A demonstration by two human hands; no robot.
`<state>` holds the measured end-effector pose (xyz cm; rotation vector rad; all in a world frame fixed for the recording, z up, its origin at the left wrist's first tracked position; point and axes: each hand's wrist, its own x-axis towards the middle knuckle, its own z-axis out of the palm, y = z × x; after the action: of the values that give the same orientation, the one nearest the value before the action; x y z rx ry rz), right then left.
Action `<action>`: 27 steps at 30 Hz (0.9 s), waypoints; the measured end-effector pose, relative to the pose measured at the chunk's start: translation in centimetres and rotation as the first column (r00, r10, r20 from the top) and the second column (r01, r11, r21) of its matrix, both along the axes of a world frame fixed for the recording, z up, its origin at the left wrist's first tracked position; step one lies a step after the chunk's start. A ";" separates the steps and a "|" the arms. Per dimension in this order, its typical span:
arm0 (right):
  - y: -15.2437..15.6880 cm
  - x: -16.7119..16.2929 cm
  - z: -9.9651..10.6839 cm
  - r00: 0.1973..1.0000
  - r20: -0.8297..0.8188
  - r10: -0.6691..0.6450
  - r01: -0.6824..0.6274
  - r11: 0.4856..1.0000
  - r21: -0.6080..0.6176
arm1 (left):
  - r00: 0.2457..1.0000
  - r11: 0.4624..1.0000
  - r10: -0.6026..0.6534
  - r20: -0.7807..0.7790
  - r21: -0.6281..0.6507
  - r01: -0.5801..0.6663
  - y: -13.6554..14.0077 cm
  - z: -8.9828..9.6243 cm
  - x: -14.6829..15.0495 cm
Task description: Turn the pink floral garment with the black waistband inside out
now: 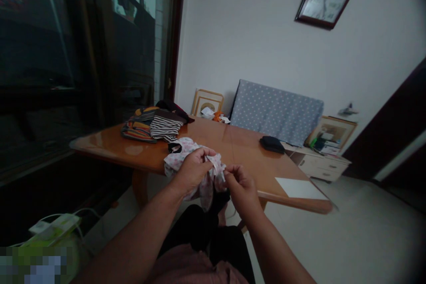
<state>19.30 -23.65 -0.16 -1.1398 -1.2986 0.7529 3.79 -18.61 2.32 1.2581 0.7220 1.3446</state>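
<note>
A white garment with a pink pattern (186, 147) lies partly on the near edge of the wooden table (246, 155), and part of it hangs down over my lap. My left hand (196, 166) grips a bunched bit of it between thumb and fingers. Close by on the right, my right hand (241, 182) pinches the gathered edge of the same cloth. A dark band shows at the garment's far left end. Its full shape is hidden by folds and by my hands.
Folded striped clothes (166, 126) sit at the table's left. A black pouch (272, 143) and a white sheet (299, 187) lie to the right. Behind stand a dotted blue cloth cover (276, 113) and a low drawer cabinet (321, 166). A power strip (55, 226) is at lower left.
</note>
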 end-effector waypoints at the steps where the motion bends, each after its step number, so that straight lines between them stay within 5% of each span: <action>1: 0.0 -0.1 -0.2 0.999 0.051 -0.006 0.005 1.000 0.014 | 1.000 1.000 0.004 -0.004 0.004 -0.004 0.0 -0.1 0.0; 7: 0.1 -0.6 -1.0 0.910 0.376 -0.176 0.136 0.982 0.130 | 0.994 0.996 0.072 -0.082 0.049 -0.068 0.0 -0.1 0.0; 14: 0.2 -0.6 -0.9 0.865 0.444 -0.234 0.181 0.970 0.160 | 0.991 0.995 0.087 -0.103 0.065 -0.081 -0.2 0.0 -0.3; 21: 0.5 -0.7 -1.3 0.993 0.115 -0.010 0.005 0.999 0.041 | 0.998 0.999 0.043 -0.036 0.017 -0.043 -0.3 0.1 -0.5; 27: -0.1 -0.8 -0.3 0.971 -0.188 0.146 -0.159 0.986 -0.055 | 1.000 0.999 -0.025 0.016 -0.042 0.026 0.0 -0.2 -0.6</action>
<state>18.49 -23.77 -0.41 -1.0075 -1.2207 1.0006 3.22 -18.61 2.16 1.2184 0.7176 1.3112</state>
